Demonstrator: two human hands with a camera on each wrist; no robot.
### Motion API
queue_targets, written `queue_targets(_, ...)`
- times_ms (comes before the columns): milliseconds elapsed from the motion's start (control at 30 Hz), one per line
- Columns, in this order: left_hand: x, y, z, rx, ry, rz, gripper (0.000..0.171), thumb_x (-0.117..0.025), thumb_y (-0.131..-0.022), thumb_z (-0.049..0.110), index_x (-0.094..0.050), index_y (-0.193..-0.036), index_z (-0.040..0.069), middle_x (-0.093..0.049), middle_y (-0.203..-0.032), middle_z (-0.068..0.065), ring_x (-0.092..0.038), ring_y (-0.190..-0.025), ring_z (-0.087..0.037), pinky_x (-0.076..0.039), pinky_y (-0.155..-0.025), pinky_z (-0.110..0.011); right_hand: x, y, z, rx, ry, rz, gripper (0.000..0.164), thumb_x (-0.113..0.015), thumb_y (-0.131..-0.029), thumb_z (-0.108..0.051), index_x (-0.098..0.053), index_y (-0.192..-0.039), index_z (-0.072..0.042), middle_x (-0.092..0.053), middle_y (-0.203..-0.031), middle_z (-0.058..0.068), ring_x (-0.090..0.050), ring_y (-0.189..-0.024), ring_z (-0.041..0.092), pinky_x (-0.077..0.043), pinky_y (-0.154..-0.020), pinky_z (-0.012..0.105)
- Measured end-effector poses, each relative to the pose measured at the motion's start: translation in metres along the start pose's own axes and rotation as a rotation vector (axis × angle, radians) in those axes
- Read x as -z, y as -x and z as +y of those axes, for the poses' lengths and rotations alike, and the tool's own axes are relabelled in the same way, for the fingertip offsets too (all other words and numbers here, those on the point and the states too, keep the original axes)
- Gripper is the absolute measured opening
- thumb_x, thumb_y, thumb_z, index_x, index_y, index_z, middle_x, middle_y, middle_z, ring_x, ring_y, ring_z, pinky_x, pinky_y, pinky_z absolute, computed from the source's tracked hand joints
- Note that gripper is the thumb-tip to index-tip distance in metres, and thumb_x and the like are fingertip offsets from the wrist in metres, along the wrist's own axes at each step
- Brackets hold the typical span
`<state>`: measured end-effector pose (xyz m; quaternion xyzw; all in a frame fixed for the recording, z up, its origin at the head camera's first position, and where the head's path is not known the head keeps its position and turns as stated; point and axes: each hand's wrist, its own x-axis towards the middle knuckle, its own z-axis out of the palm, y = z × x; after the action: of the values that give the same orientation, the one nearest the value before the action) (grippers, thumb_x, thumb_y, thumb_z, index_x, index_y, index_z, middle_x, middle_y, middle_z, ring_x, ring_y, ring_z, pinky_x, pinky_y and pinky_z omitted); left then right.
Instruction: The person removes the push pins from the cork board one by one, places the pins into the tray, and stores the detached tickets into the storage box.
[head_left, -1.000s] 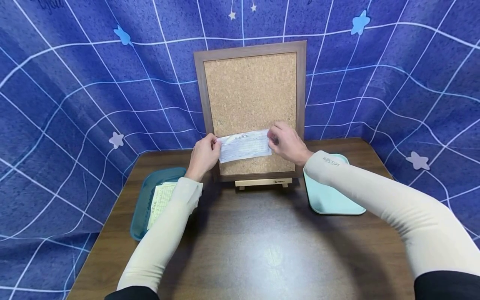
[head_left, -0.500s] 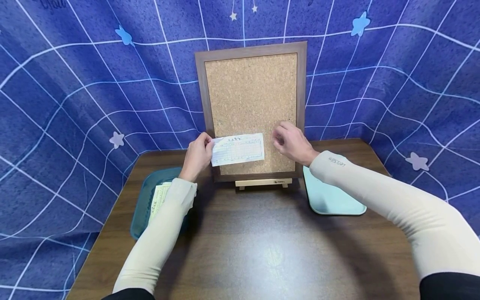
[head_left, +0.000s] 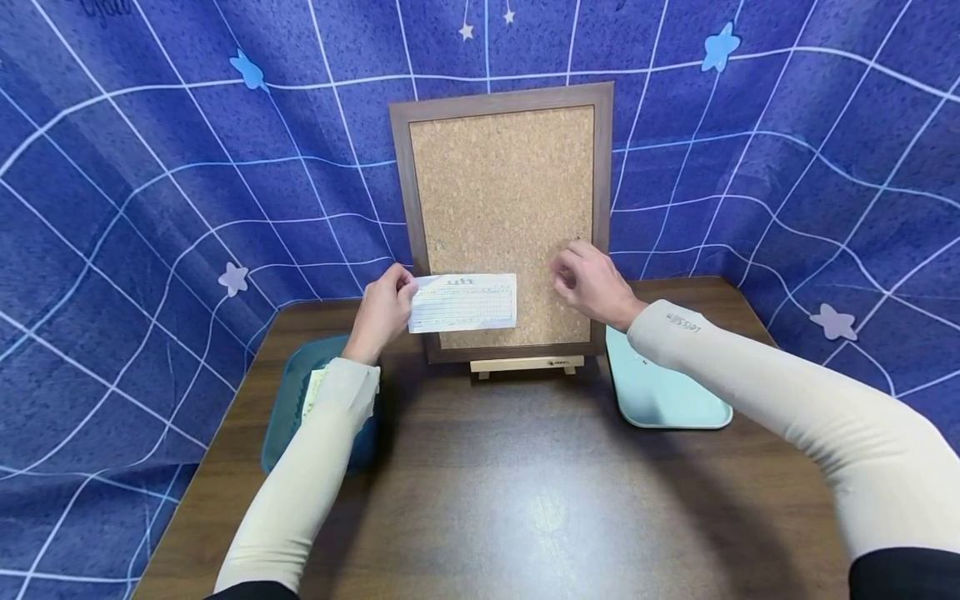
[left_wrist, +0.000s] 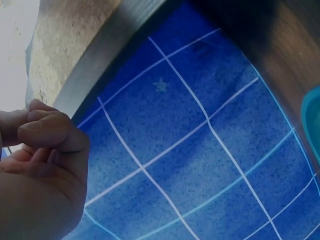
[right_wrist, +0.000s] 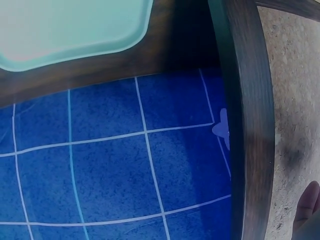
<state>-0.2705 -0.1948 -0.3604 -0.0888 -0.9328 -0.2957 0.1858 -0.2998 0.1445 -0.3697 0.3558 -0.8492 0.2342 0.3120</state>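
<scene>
My left hand point(head_left: 384, 312) pinches the left end of a white printed paper slip point(head_left: 463, 303) between thumb and fingers. Lines and a grid mark the slip. It stands in front of the lower left of a framed cork board point(head_left: 504, 183), overlapping the left frame. In the left wrist view the fingers point(left_wrist: 50, 131) are curled at the left edge. My right hand point(head_left: 592, 282), fingers loosely bent, hovers by the lower right of the cork, apart from the slip. Nothing shows in its fingers; only fingertips point(right_wrist: 307, 202) appear in the right wrist view.
A dark teal tray point(head_left: 281, 417) with yellowish printed slips point(head_left: 313, 392) sits on the left of the wooden table point(head_left: 517, 483), partly behind the left arm. A pale mint tray point(head_left: 667, 396) lies at right. The board leans on a small wooden stand point(head_left: 527, 365) before a blue curtain point(head_left: 322, 183).
My right hand has let go of the slip's right end and shifted slightly right. The left hand has drawn the slip leftward and a little toward me.
</scene>
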Motion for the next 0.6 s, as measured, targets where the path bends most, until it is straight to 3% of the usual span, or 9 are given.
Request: queue_targets(600, 0.03, 0.013, -0.02, -0.029, 0.005, -0.049, 0.008, -0.05, -0.097, 0.013, -0.054, -0.094, 0.006, -0.056, -0.082, -0.01, -0.053, -0.074, -0.027, -0.041, -0.068, -0.038, 0.02, 0.018, 0.01, -0.009, 0.002, 0.009, 0.012, -0.058, -0.071, 0.003, -0.055, -0.075, -0.008, -0.049, -0.076, 0.001, -0.044, -0.074, 0.018, -0.037, -0.062, 0.032)
